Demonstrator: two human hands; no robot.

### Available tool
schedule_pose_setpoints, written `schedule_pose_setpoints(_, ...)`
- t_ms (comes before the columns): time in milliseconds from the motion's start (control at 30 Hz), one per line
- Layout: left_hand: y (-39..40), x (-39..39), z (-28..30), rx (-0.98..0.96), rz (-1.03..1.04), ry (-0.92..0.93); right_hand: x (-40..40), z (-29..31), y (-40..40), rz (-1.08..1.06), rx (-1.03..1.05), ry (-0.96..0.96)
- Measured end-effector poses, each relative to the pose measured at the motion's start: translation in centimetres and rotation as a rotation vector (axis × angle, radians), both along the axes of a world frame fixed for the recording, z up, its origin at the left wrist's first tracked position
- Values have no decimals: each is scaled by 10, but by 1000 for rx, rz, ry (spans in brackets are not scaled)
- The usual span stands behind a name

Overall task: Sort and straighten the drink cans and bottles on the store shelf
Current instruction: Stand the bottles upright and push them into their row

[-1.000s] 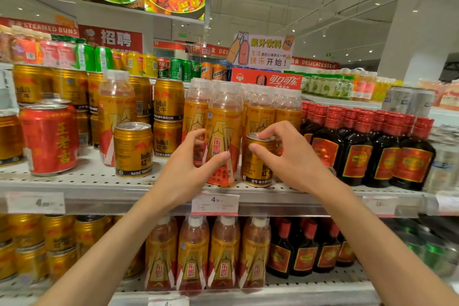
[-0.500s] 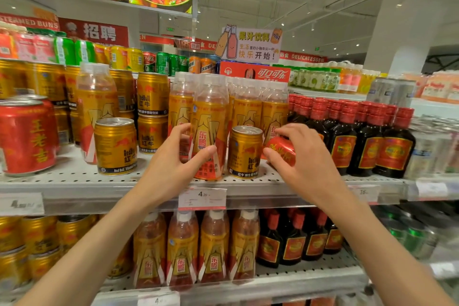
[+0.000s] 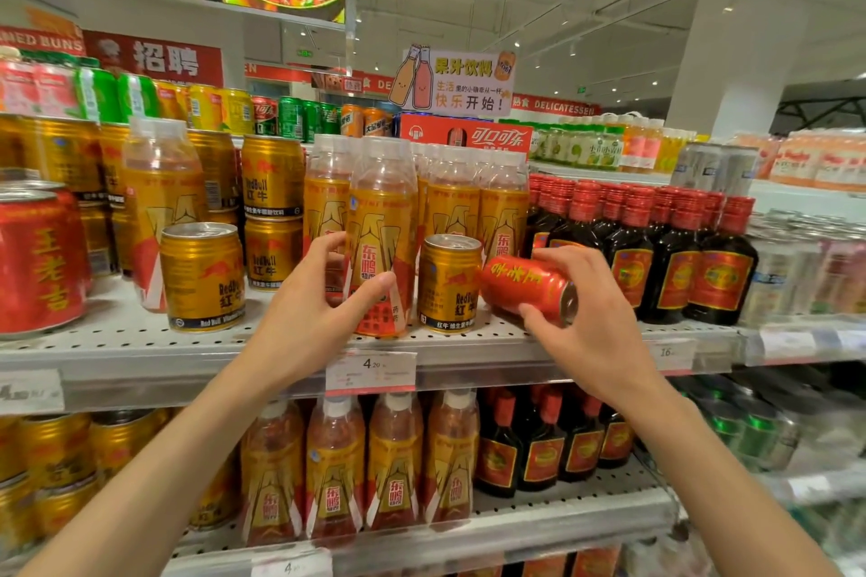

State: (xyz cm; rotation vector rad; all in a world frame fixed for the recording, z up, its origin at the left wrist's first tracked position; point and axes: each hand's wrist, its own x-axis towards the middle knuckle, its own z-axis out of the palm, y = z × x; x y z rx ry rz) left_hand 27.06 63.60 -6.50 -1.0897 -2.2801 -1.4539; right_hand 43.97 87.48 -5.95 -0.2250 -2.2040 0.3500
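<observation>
My right hand (image 3: pixel 593 323) grips a red drink can (image 3: pixel 525 285) lying on its side, lifted just above the shelf (image 3: pixel 262 344) beside a gold Red Bull can (image 3: pixel 449 283) that stands upright at the front edge. My left hand (image 3: pixel 311 312) rests its fingers and thumb around the front orange Dongpeng bottle (image 3: pixel 382 230), which stands upright. Behind it are more of the same bottles. Another gold can (image 3: pixel 202 276) stands alone further left, in front of a single orange bottle (image 3: pixel 161 206).
Dark bottles with red caps (image 3: pixel 675 248) fill the shelf to the right. Big red cans (image 3: pixel 37 258) and stacked gold cans (image 3: pixel 272 211) stand at the left. Silver cans (image 3: pixel 806 267) sit far right. The lower shelf (image 3: pixel 539 525) holds more bottles and cans.
My right hand left the gold can, reached behind it to the right and pulled out a red can, now held on its side. My left hand stayed on the orange bottle.
</observation>
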Motion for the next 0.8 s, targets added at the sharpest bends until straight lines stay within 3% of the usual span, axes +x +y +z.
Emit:
schedule_pose_setpoints(267, 1, -1, 0, -2, 6, 3, -22, 34, 2, 51, -159, 124)
schedule_pose_setpoints(467, 1, 1, 1, 6, 15, 9, -44, 34, 3, 166, -216, -102)
schedule_pose_setpoints(800, 2, 0, 1, 11, 28, 26, -32, 38, 8, 155, -225, -201)
